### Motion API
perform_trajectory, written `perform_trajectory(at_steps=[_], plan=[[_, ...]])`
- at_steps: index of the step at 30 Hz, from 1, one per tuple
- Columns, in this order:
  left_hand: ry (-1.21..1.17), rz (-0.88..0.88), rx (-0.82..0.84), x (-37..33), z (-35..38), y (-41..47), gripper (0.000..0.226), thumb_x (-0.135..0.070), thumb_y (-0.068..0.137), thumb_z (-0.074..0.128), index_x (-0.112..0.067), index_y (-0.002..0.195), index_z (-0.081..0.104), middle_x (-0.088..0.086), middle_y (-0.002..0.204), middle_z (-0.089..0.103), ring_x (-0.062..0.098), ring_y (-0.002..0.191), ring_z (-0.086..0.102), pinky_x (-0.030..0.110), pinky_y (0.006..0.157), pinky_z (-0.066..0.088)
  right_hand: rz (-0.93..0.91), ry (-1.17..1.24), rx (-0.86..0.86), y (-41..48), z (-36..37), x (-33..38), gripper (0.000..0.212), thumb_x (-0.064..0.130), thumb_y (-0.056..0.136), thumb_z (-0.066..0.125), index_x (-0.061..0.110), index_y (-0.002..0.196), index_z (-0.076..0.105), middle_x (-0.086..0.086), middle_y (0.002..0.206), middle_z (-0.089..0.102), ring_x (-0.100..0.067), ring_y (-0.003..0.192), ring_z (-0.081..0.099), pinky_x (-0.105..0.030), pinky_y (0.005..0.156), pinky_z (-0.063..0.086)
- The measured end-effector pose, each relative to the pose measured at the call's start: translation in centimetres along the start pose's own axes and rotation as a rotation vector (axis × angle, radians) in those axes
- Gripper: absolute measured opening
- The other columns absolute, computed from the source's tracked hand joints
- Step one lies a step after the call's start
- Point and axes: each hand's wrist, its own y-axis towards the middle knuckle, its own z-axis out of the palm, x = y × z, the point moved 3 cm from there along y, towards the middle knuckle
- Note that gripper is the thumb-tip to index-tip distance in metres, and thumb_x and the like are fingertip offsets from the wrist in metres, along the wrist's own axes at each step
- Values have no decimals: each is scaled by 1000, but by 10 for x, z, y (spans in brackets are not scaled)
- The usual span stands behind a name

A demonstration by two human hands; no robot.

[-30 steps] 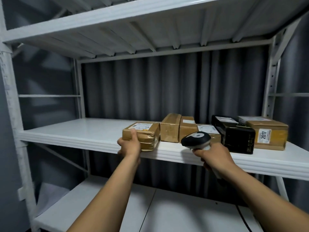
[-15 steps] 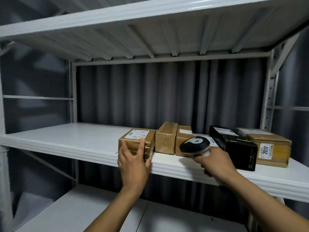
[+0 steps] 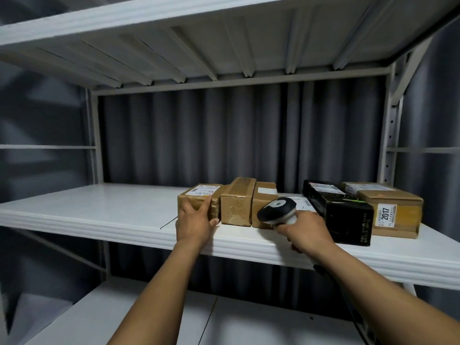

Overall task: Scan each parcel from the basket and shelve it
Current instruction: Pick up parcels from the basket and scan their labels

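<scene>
Small brown cardboard parcel with white label on top (image 3: 199,196) sits on the white metal shelf board (image 3: 87,207), near its front edge, at the left end of the row. Left hand (image 3: 195,222) lies flat on the parcel's front face: fingers (image 3: 191,207) straight, close together, pointing up, tips just below the top edge; thumb splayed right toward the lower right corner. No curl round the box. Left forearm comes up from bottom centre, wrist straight, crossing the shelf lip.

Just right of the left thumb: taller brown taped box (image 3: 237,201), touching the parcel. Next right, another brown box with pale label (image 3: 263,197), touching that one.

Right hand (image 3: 306,229) wraps a black-and-white handheld barcode scanner (image 3: 276,210) by the handle, fingers clamped round it, knuckles up. Scanner head sticks out left of these fingers, in front of the third box. Right forearm enters from bottom right, angled up and left.

Beyond the right knuckles: flat parcel with white label (image 3: 302,202), mostly hidden. Right of them: long black carton (image 3: 341,215), then brown box with "2017" sticker (image 3: 393,212).

Grey pleated curtain (image 3: 199,135) behind, upper shelf (image 3: 174,33) overhead, lower shelf (image 3: 149,319) under the arms.
</scene>
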Motion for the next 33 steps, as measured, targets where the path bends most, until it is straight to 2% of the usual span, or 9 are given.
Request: perform_trajectory(at_steps=[3,7,12,14,21,25,28,31,33], plan=[[41,12,67,-2,-9,-11,70,-50,91,55,-41,151,20,15,145,16,35,132,31,43,104,39,-4,-17,4,-10,-9,1,28,35,72,71,10,84,70,-14,84,71,-34,75,69,-40,67,59],[95,59,100,-14,-32,-38,71,-51,91,53,-38,151,19,18,146,17,37,132,32,44,102,40,-8,-10,-2,-34,-31,5,23,29,76,72,7,84,70,-12,76,71,-28,60,68,-38,62,59],[98,148,121,-32,-51,-96,65,-46,93,54,-30,150,26,18,147,25,39,131,35,47,100,40,-4,-43,21,-95,-50,-8,24,30,77,73,7,85,71,-12,77,71,-24,57,64,-25,54,46],[107,174,172,-36,-49,-129,63,-45,94,55,-28,149,30,18,149,26,37,133,33,46,102,39,16,-69,54,-128,-56,-18,20,29,78,72,9,80,69,-8,69,68,-21,55,62,-24,49,41],[120,279,367,-51,-8,-244,54,-44,95,54,-23,143,42,12,150,32,34,133,36,43,105,39,106,-73,179,-232,-86,-77,20,22,78,73,4,87,71,-11,72,69,-19,51,60,-31,52,51],[68,306,482,-62,28,-303,55,-45,95,53,-23,144,42,10,147,36,31,131,40,41,106,39,173,-71,170,-277,-104,-115,17,20,78,72,5,85,68,-7,69,65,-18,48,59,-26,47,50],[55,363,576,-72,56,-345,57,-46,94,54,-24,144,42,9,148,37,29,132,41,38,107,39,213,-89,151,-302,-115,-143,13,22,79,72,11,84,67,-4,69,65,-17,48,59,-20,43,42],[57,417,658,-83,82,-376,55,-44,92,56,-27,143,44,7,148,38,26,133,40,35,107,38,261,-105,146,-314,-119,-174,14,25,78,74,13,82,67,-6,72,66,-20,52,61,-25,51,47],[69,434,685,-91,97,-386,55,-45,92,56,-27,143,43,7,147,39,25,134,39,36,107,38,294,-154,155,-315,-120,-194,16,29,76,76,17,82,66,-7,79,69,-23,64,64,-29,63,53]])
